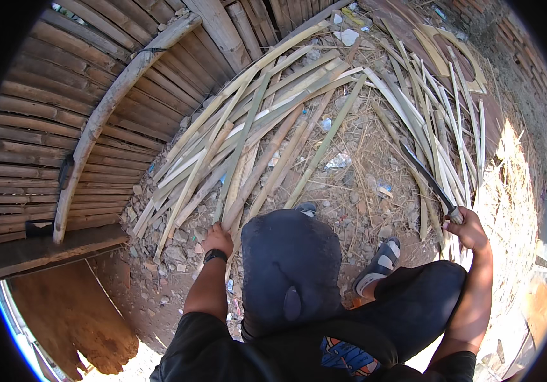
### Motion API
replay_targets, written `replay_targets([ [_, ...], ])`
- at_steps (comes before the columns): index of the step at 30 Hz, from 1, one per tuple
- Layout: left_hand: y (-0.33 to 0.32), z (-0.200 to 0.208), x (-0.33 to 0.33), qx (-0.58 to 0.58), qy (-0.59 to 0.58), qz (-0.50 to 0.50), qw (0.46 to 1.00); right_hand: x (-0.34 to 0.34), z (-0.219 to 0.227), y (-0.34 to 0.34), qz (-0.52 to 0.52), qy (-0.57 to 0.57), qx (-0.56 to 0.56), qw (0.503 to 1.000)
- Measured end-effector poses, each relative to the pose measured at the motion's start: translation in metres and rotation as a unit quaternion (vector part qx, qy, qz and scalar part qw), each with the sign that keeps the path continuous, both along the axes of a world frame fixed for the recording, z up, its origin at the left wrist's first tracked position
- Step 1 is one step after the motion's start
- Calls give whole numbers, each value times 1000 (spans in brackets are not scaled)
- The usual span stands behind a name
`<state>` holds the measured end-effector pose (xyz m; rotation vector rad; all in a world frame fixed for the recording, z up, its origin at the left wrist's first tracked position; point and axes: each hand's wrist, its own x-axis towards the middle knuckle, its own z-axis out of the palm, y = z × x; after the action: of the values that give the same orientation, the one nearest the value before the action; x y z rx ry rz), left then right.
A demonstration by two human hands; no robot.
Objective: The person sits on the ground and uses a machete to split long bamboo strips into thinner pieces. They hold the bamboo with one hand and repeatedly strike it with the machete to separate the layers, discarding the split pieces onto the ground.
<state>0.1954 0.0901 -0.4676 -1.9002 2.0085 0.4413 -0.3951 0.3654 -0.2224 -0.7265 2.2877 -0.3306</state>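
My left hand [217, 242], with a dark band at the wrist, is closed around the near end of a greenish bamboo strip [245, 143]. A browner bamboo piece [266, 167] lies right beside those fingers; whether they touch it too, I cannot tell. Off to the right, my right hand [472, 230] grips the handle of a long knife [427, 175]. Its dark, narrow blade points away and to the left, over the right-hand pile of bamboo strips [442, 127]. More split bamboo [312, 79] is heaped beyond my left hand.
A bamboo slat wall [50, 146] with a curved pole [98, 121] rises at the left. Rubble, straw and litter [350, 165] cover the ground between the piles. My bent knee [291, 254] and a sandalled foot [378, 264] are in front. A brick wall [522, 38] stands far right.
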Motion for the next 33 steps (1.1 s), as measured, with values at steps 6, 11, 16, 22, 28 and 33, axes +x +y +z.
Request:
replay_targets([
  [6,-57,-1,58,242,113,131,955,-4,-3,5,2,-18,-43,999],
  [11,-76,-25,78,141,101,62,983,-4,-2,6,-11,-36,-45,998],
  [16,-48,-50,49,22,107,55,992,-10,-11,13,0,-30,-48,998],
  [22,-34,-74,41,25,85,75,993,-3,-2,3,-6,-18,1,1000],
  [28,-39,-57,36,52,47,90,993,-6,-7,8,-8,-31,-21,999],
  [33,-34,-22,33,-40,75,118,989,-7,-8,9,-8,-34,-31,999],
])
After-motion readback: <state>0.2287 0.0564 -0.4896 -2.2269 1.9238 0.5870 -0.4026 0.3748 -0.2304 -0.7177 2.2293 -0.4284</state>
